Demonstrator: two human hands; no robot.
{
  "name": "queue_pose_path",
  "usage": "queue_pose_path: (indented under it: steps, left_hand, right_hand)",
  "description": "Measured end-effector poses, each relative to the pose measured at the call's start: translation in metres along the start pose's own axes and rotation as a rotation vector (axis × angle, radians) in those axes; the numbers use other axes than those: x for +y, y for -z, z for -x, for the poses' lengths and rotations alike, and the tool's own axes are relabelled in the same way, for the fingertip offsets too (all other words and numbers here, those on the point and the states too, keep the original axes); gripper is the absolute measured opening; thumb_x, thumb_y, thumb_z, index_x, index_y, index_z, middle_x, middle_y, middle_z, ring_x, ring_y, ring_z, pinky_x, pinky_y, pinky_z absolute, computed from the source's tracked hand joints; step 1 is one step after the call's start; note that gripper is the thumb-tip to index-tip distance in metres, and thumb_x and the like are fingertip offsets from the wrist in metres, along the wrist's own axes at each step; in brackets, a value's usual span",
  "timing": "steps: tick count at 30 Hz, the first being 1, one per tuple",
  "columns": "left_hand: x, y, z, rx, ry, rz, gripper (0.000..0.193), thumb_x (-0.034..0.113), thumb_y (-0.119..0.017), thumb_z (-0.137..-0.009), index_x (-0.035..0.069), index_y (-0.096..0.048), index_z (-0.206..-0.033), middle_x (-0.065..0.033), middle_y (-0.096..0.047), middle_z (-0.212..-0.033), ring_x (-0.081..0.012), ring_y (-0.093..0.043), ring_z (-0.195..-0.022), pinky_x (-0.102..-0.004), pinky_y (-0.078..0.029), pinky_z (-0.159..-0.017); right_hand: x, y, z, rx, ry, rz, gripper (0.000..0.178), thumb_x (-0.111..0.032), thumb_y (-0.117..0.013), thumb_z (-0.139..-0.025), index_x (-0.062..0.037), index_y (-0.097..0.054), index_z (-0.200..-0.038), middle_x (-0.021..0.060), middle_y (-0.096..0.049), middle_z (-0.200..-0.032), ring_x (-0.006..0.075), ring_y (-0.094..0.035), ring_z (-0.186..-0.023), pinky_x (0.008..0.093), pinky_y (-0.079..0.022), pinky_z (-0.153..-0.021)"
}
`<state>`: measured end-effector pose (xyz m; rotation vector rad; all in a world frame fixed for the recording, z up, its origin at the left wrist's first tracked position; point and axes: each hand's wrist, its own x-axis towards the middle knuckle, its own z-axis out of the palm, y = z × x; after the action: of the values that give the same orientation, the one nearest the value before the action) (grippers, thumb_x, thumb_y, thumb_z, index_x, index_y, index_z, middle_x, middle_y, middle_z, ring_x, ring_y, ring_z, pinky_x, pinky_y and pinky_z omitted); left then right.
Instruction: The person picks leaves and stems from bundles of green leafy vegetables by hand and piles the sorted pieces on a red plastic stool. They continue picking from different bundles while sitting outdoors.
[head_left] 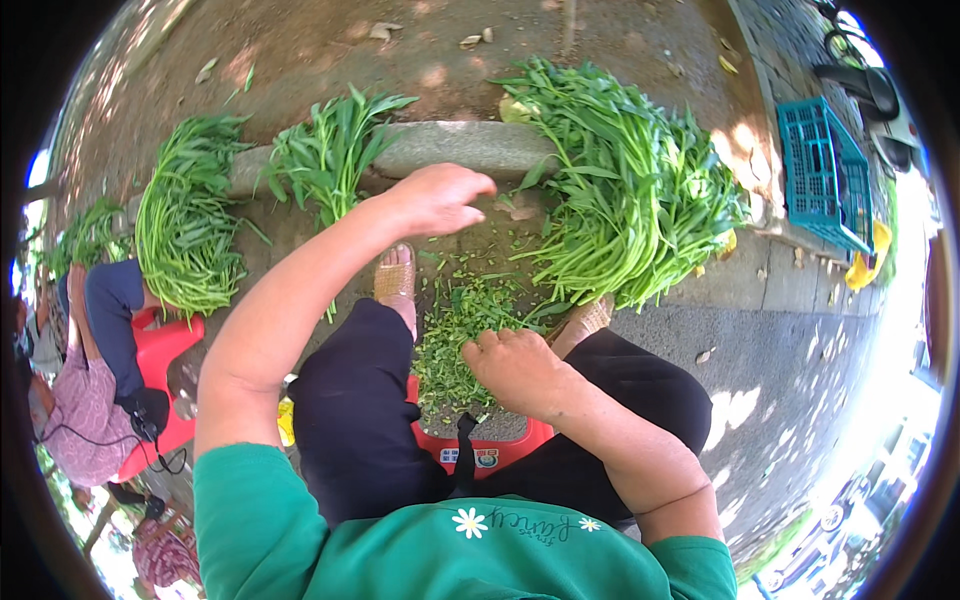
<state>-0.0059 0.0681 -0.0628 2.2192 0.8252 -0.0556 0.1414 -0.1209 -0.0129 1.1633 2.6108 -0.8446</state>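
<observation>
Green stems [470, 315] lie under the curled, empty-looking right hand [515, 370]; left hand [440, 198] hovers loosely open.

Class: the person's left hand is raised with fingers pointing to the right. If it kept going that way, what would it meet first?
Probably the big pile of leafy green stalks, though the left hand may be higher.

Large heap of long-stemmed leafy greens [625, 190] lying on the ground against the stone kerb, stems fanned toward the near right. Small pile of plucked green leaves and stem scraps [455, 335] (loosely scattered) on the ground between the feet.
</observation>
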Motion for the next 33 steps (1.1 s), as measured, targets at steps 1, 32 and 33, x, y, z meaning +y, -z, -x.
queue_pose_path:
  steps: [1,32,33]
  left_hand:
    - [0.013,-0.001,-0.016,-0.032,-0.092,-0.056,0.039,0.021,-0.066,-0.077,0.003,-0.058,-0.111,-0.0172,-0.063,-0.099,-0.0339,-0.060,-0.094,-0.0425,-0.047,-0.082]
    - [0.102,-0.163,-0.230,0.146,-0.651,-0.972,0.028,0.016,-0.051,-0.082,0.010,-0.057,-0.109,-0.0049,-0.055,-0.102,-0.0206,-0.052,-0.103,-0.0569,-0.033,-0.098]
    - [0.102,-0.162,-0.228,0.120,-0.667,-0.969,0.026,0.016,-0.051,-0.082,0.011,-0.057,-0.107,-0.0035,-0.054,-0.099,-0.0193,-0.053,-0.099,-0.0554,-0.035,-0.097]
  right_hand:
    - [0.001,0.005,0.004,0.022,0.009,0.055,0.019,-0.009,-0.061,-0.070,-0.0025,-0.055,-0.087,0.0095,-0.059,-0.080,0.0248,-0.064,-0.077,0.0352,-0.051,-0.065]
    - [0.007,0.042,0.037,-0.202,-0.046,-0.088,0.034,-0.022,-0.059,-0.081,-0.0138,-0.064,-0.114,0.0115,-0.058,-0.119,0.0300,-0.054,-0.107,0.0513,-0.045,-0.076]
    - [0.008,0.043,0.037,-0.220,-0.061,-0.117,0.035,-0.022,-0.060,-0.080,-0.0135,-0.064,-0.114,0.0118,-0.058,-0.118,0.0295,-0.054,-0.107,0.0510,-0.045,-0.076]
